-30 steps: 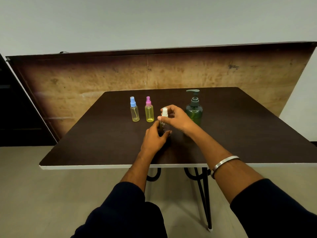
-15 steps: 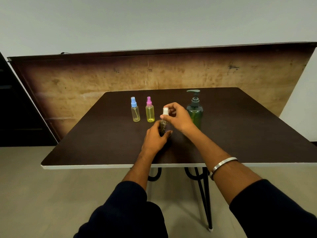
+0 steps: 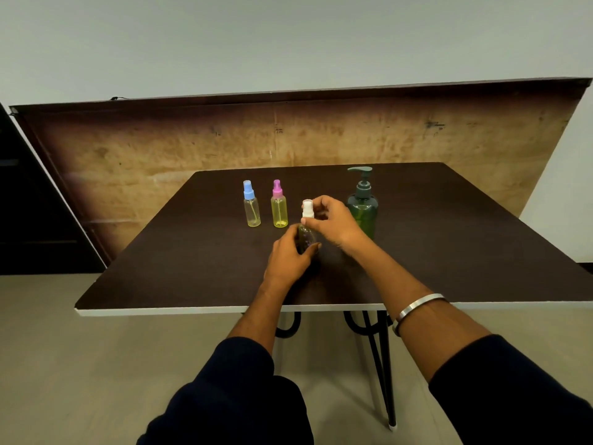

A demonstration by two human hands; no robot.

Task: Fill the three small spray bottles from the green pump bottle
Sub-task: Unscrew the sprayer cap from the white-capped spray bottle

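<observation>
The white-capped spray bottle (image 3: 307, 231) stands on the worktop (image 3: 179, 252) near its middle, just in front of the green pump bottle (image 3: 362, 209); the left hand (image 3: 290, 256) curls around its lower body and holds it upright; the right hand (image 3: 332, 221) pinches the white spray cap (image 3: 307, 209) between thumb and fingertips. The step in hand appears to be turning this cap, though whether it is being loosened or tightened cannot be told.

Risks from this position: the bottle is slim and light, so a twist on the cap with a slack lower grip is likely to spin or tip the body; the pump bottle stands just behind the right hand, and a sideways movement of that wrist could knock it; a cap lifted off with its dip tube could drip on the dark worktop.

Contents: the body of the held bottle is mostly covered by fingers, and its fill level cannot be told; the pink-capped spray bottle (image 3: 279, 203) looks yellow through most of its height; the blue-capped spray bottle (image 3: 251, 203), left of it, looks paler, with yellow showing near the base; both are capped and upright; the pump bottle is tinted green and its level is unclear.
</observation>
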